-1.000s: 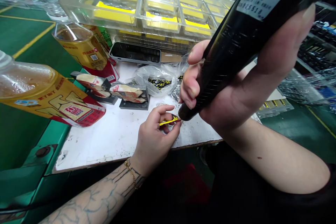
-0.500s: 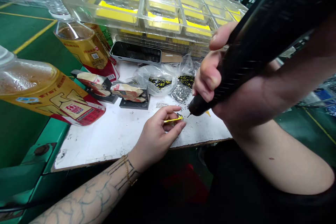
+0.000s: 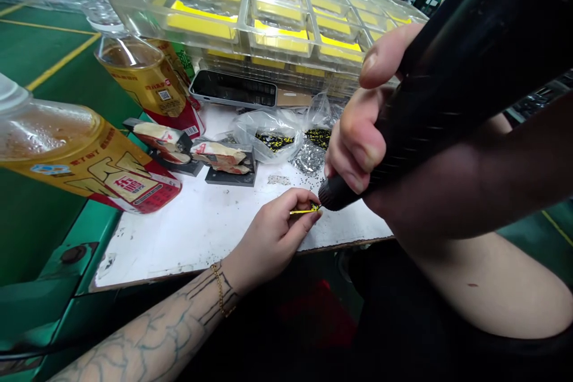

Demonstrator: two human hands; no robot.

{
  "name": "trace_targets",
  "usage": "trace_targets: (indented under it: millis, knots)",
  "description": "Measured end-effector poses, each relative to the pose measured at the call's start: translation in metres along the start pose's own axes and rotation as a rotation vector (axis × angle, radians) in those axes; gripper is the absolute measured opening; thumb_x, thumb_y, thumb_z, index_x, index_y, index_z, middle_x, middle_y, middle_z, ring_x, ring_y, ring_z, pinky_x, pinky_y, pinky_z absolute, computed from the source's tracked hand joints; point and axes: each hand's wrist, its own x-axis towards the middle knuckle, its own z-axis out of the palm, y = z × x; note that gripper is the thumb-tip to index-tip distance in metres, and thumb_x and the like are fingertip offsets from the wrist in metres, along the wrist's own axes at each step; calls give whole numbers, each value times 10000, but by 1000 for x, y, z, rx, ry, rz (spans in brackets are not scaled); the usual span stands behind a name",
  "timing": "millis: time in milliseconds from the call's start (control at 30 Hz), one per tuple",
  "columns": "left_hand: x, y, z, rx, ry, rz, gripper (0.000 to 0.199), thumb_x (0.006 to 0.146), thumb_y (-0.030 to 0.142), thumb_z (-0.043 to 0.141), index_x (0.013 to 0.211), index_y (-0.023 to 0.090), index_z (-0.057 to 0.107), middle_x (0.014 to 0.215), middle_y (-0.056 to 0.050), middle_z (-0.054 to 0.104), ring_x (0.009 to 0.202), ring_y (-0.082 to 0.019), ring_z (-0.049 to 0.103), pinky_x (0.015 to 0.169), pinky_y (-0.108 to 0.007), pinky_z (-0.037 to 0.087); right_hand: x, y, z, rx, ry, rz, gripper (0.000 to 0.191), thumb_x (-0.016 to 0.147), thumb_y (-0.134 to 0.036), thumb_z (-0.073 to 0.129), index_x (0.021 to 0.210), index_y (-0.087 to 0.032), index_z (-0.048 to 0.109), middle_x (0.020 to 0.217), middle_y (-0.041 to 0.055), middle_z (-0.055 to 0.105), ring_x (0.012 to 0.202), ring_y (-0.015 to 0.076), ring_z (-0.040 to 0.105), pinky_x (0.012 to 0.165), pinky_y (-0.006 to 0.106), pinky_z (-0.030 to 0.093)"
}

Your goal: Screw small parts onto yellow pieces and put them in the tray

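My left hand [image 3: 273, 230] is closed around a small yellow piece [image 3: 303, 211] with a dark part at its right end. In my right hand [image 3: 358, 137] is a black electric screwdriver [image 3: 430, 107], tilted with its nose pointing down and left. Its tip meets the right end of the yellow piece, beside my left fingertips; the exact contact is too small to make out. Behind the hands, a clear bag [image 3: 268, 137] holds many small black and yellow parts. Next to it lies a heap of small shiny metal pieces [image 3: 308, 158], with tiny dark bits scattered in front.
Two drink bottles [image 3: 89, 155] [image 3: 147, 80] stand on the left. Black blocks [image 3: 230, 174] with taped tops sit near them. A phone [image 3: 235, 89] leans against stacked clear trays [image 3: 248, 42] holding yellow pieces. The white tabletop [image 3: 179, 245] ends at a front edge close to me.
The screwdriver has come down, and its tip has gone from just right of the yellow piece to its end. My left hand has shifted slightly right with the piece.
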Motion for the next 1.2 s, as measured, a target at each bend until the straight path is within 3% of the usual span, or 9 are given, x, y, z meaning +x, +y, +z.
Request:
trace_targets:
  millis: [467,967,1200]
  knots:
    - [0,-2,-1,-9,-27,-22,176,1002,310,527,1129,202,585,920,-2,643,817,-143,575,756,-257,455,-4,0,-2,-71,-46,-50,312,855,-578,613,922,-283,535,531,-48,503,415,167,473,414,311,452]
    - [0,-3,0,6,-23,-25,179,1003,310,525,1143,206,566,911,7,614,813,-138,561,750,-258,449,-4,-1,-4,-61,-79,-35,433,825,-712,555,940,-295,530,556,-41,517,435,155,525,424,295,492]
    - [0,-3,0,20,-27,-11,202,1009,316,515,1169,205,564,934,-2,632,830,-148,579,750,-270,453,-5,2,-4,-20,-89,-59,398,897,-658,492,932,-265,548,565,-35,531,442,153,516,424,303,481]
